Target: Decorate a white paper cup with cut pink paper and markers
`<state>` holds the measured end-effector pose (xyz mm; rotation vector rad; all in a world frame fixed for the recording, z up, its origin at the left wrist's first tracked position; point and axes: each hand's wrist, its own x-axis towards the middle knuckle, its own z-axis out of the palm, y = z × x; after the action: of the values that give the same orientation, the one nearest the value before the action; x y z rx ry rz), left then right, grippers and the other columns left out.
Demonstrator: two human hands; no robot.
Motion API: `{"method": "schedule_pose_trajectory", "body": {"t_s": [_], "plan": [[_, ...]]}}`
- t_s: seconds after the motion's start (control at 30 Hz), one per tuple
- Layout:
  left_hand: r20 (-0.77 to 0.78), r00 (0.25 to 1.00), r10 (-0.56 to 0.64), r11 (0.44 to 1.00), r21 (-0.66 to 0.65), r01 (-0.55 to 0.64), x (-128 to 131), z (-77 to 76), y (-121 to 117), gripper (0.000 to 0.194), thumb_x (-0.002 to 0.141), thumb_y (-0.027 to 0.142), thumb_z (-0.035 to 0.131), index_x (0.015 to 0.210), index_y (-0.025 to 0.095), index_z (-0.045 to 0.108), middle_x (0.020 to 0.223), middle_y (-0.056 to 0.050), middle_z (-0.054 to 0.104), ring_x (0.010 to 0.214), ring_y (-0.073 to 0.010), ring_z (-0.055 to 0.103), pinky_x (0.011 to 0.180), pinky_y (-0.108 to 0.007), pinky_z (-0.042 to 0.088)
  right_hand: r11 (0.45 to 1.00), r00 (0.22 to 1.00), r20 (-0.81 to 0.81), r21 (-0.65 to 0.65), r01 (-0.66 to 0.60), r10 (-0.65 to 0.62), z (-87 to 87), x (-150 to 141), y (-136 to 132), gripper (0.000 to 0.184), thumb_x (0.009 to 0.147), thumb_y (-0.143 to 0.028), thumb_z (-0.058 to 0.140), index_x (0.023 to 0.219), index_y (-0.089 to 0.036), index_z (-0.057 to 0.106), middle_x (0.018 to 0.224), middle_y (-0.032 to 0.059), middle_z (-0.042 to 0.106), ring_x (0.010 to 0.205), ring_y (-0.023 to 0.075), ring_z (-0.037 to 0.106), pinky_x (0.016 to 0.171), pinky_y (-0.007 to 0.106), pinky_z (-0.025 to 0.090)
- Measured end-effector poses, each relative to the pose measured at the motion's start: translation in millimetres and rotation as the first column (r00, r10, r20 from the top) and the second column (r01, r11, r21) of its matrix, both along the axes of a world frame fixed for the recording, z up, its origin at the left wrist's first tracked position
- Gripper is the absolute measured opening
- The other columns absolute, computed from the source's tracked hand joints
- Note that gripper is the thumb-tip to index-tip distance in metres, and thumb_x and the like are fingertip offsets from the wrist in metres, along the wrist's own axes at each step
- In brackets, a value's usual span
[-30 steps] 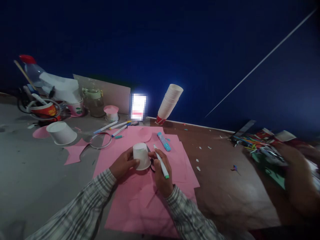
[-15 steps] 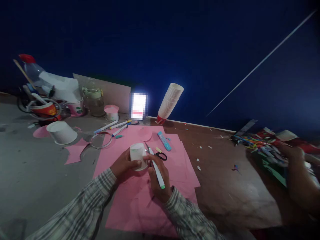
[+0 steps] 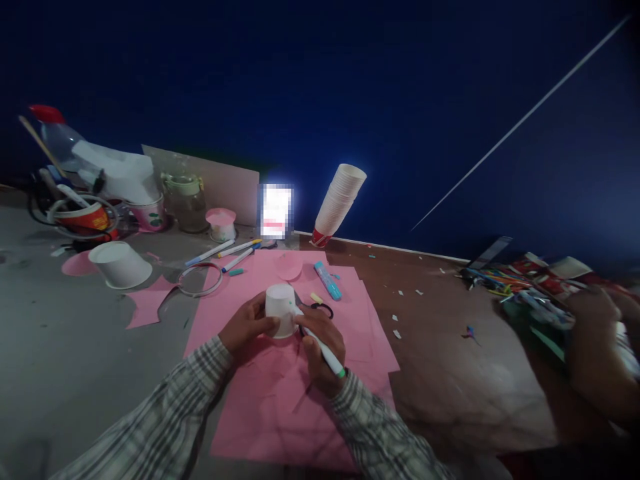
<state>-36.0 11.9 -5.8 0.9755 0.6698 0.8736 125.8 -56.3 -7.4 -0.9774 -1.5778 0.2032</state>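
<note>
My left hand (image 3: 249,325) is closed around the side of a white paper cup (image 3: 280,308), held upside down above pink paper sheets (image 3: 260,427). A small green mark shows on the cup's wall. In my right hand (image 3: 324,343) is a white marker (image 3: 325,353) with a green end, its tip pointing at the cup's right side. Whether the tip touches the cup is hard to tell. Black-handled scissors (image 3: 326,310) lie on the pink sheets just behind my right hand, partly hidden. A light-blue tube (image 3: 327,281) and a pink paper disc (image 3: 289,267) lie farther back.
Several markers (image 3: 215,251), a ring (image 3: 200,279), a pink scrap (image 3: 150,301) and an overturned cup (image 3: 120,265) lie left. A tilted cup stack (image 3: 340,202) leans at the wall. Another person's hands (image 3: 595,320) work over clutter (image 3: 535,293) at right.
The cup has turned in my left hand, so its green print has gone out of sight and a green dot shows. My right hand and the marker have shifted slightly right.
</note>
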Motion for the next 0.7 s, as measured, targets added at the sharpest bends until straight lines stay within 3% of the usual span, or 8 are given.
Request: {"method": "schedule_pose_trajectory", "body": {"t_s": [0.2, 0.7], "plan": [[0.045, 0.998, -0.035, 0.999, 0.001, 0.035, 2.5, 1.5, -2.2, 0.055, 0.059, 0.020, 0.078, 0.111, 0.012, 0.062, 0.096, -0.009, 0.070, 0.087, -0.0231, 0.062, 0.075, -0.031, 0.048, 1.000, 0.999, -0.018, 0.013, -0.027, 0.027, 6.4, -4.5, 0.2, 0.026, 0.094, -0.030, 0.048, 0.110, -0.021, 0.065, 0.099, 0.0106, 0.071, 0.097, 0.0244, 0.067, 0.083, 0.043, 0.056], [0.084, 0.994, -0.064, 0.998, 0.010, 0.064, 2.3, 0.8, -3.2, 0.052, 0.063, 0.022, 0.078, 0.112, 0.014, 0.061, 0.094, -0.007, 0.069, 0.085, -0.0225, 0.062, 0.074, -0.031, 0.049, 0.999, 1.000, 0.010, 0.040, -0.006, 0.005, 7.6, -6.4, 2.8, 0.024, 0.092, -0.025, 0.049, 0.111, -0.021, 0.063, 0.097, 0.0101, 0.071, 0.095, 0.0242, 0.068, 0.079, 0.043, 0.058]]}}
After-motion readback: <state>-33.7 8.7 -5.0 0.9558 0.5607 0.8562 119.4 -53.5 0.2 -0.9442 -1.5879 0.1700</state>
